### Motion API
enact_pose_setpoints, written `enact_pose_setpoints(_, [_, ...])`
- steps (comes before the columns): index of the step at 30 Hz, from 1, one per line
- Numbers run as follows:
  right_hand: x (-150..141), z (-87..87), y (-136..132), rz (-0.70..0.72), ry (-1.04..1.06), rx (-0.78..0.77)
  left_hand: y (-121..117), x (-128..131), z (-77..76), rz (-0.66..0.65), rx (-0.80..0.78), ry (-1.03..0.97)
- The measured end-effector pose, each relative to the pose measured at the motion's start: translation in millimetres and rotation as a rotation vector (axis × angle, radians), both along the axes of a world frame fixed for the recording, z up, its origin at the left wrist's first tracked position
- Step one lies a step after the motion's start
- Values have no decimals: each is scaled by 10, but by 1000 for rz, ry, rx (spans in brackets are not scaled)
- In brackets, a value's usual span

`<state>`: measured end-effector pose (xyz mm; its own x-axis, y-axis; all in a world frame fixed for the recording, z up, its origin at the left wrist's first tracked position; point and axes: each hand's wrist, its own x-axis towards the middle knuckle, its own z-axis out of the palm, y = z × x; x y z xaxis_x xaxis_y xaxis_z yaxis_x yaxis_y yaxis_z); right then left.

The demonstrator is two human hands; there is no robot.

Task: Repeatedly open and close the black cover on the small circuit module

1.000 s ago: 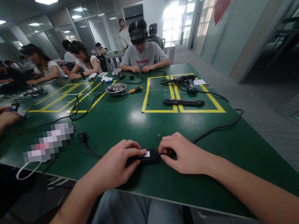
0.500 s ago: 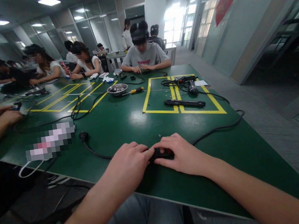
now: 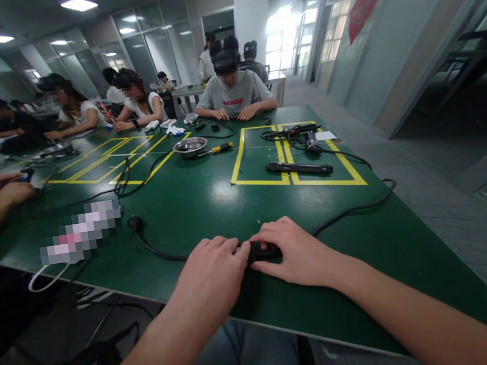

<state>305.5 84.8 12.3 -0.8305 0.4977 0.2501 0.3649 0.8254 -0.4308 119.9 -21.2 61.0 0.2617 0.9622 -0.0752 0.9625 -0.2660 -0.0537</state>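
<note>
Near the front edge of the green table (image 3: 369, 286), a small black plastic part (image 3: 265, 251) lies between my hands; its kind is unclear. My right hand (image 3: 297, 253) is closed on it, thumb on the near side and fingers over the far side. My left hand (image 3: 214, 275) is closed at its left end, with thumb and index finger pressed there. My left fingers hide what else they hold. A black cord with a plug (image 3: 135, 224) leads toward my left hand, and another black cord (image 3: 349, 213) runs off behind my right hand.
A pixelated white power strip (image 3: 80, 234) lies left. Beyond are a metal bowl (image 3: 191, 147), a yellow-black screwdriver (image 3: 222, 148), a long black bar-like part (image 3: 299, 169) and corded black parts (image 3: 311, 142). A co-worker's hands (image 3: 13, 187) work at left; another person (image 3: 234, 92) sits opposite.
My left thumb and index finger have shifted slightly on the black part, so more of its left end shows. My right hand stays nearly still.
</note>
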Motion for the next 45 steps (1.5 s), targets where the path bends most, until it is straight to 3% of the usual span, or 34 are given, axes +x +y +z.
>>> enact_pose_setpoints(7, [4, 19, -14, -2, -9, -6, -4, -43, -61, -32, 51, -18])
enact_pose_setpoints(16, [4, 21, -11, -5, -33, 0, 24, -49, 4, -50, 26, -62])
enact_pose_setpoints(29, [9, -12, 11, -16, -53, 12, 58, -116, -41, -84, 36, -66])
enact_pose_setpoints(45, [-19, 17, 13, -69, -62, -50, 223, -433, -38, -146, -32, -478])
